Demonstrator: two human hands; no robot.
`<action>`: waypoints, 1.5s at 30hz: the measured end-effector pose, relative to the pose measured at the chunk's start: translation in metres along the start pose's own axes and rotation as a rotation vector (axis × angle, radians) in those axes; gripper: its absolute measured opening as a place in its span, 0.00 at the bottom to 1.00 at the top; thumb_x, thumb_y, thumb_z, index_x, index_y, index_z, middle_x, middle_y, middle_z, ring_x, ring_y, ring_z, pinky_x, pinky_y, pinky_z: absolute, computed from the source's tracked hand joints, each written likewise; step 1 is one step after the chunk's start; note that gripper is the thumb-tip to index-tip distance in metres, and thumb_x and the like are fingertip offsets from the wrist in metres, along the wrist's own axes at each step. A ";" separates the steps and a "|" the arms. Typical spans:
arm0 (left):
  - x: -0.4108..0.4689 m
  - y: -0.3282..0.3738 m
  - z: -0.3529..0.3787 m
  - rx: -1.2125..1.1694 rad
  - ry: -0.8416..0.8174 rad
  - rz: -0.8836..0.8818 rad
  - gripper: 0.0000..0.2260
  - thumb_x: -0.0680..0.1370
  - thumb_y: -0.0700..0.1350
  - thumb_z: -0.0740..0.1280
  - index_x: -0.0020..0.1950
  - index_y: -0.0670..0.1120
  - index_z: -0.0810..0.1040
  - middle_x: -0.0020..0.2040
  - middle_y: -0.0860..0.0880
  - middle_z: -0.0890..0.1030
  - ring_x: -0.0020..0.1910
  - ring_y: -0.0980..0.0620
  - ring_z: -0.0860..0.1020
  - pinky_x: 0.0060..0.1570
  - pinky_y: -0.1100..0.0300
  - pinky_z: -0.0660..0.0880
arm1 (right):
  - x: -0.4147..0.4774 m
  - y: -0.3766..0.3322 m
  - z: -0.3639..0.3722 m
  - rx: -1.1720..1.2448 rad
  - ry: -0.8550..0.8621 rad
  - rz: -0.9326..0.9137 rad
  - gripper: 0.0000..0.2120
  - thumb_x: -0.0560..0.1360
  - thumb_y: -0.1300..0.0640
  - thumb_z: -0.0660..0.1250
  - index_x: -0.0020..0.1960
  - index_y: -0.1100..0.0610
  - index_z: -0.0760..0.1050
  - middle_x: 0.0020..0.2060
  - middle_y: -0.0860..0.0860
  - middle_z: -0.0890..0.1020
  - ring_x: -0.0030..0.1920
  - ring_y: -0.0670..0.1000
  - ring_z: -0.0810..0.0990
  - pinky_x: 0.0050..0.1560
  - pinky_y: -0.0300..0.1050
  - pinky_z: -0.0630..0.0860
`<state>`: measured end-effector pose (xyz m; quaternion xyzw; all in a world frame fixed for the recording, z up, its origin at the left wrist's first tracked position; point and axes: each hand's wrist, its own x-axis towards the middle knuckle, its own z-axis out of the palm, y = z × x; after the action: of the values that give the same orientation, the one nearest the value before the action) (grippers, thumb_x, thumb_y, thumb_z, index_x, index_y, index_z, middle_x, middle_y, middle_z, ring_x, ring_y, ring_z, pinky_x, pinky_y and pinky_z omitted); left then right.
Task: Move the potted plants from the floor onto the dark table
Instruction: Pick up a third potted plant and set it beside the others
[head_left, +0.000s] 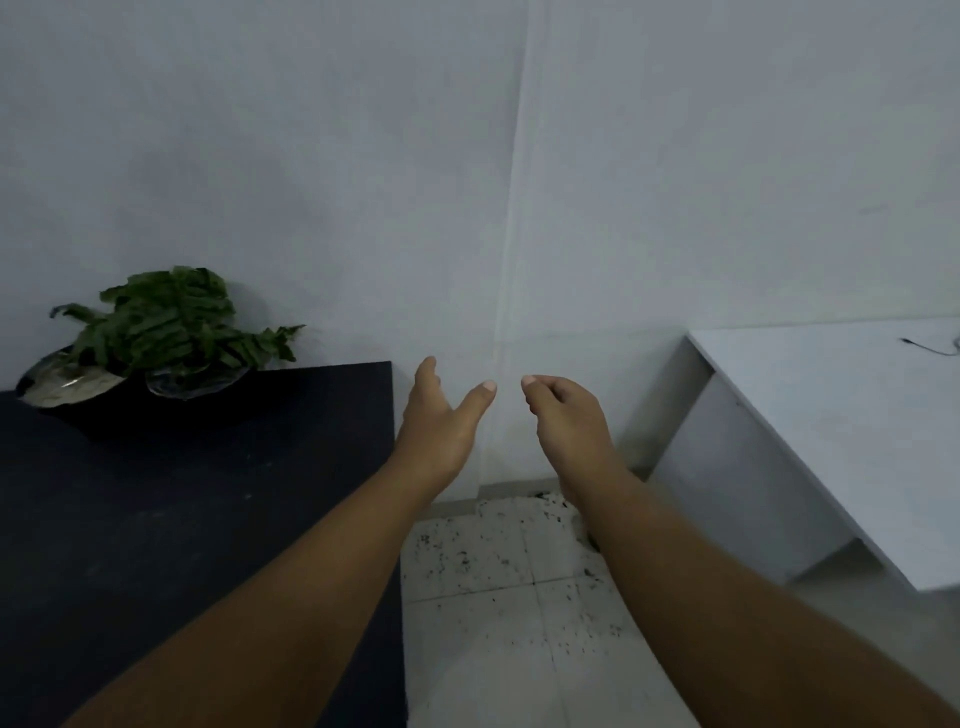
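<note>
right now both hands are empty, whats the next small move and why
Probably look and reach down toward the floor for another pot. The left hand and right hand hold nothing, one potted plant already sits on the dark table, and no other pot is in view.

Potted plant (156, 332) on dark table (208, 519); both hands (441, 421) empty.
</note>
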<state>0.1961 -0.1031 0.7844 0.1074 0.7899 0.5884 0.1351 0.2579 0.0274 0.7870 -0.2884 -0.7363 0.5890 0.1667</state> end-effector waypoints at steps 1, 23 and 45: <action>-0.004 0.000 0.007 0.007 -0.012 -0.002 0.39 0.79 0.62 0.65 0.83 0.53 0.48 0.82 0.48 0.58 0.80 0.47 0.61 0.76 0.44 0.61 | -0.004 0.003 -0.008 0.005 0.012 0.006 0.17 0.87 0.49 0.63 0.69 0.57 0.80 0.59 0.49 0.83 0.60 0.49 0.79 0.61 0.45 0.73; 0.032 0.045 0.240 0.024 -0.070 -0.043 0.38 0.79 0.62 0.64 0.83 0.53 0.49 0.82 0.48 0.59 0.79 0.45 0.62 0.74 0.44 0.63 | 0.095 0.079 -0.203 -0.003 0.061 0.082 0.17 0.87 0.49 0.63 0.69 0.57 0.81 0.57 0.49 0.83 0.56 0.48 0.80 0.58 0.45 0.73; 0.177 -0.002 0.335 -0.005 -0.183 -0.146 0.37 0.80 0.57 0.66 0.83 0.52 0.49 0.81 0.49 0.61 0.78 0.48 0.63 0.61 0.56 0.64 | 0.250 0.149 -0.226 0.066 0.085 0.236 0.19 0.86 0.46 0.64 0.70 0.56 0.80 0.61 0.51 0.84 0.64 0.52 0.82 0.69 0.53 0.77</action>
<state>0.1437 0.2559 0.6763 0.1024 0.7785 0.5667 0.2495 0.2298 0.3773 0.6765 -0.3921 -0.6698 0.6156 0.1368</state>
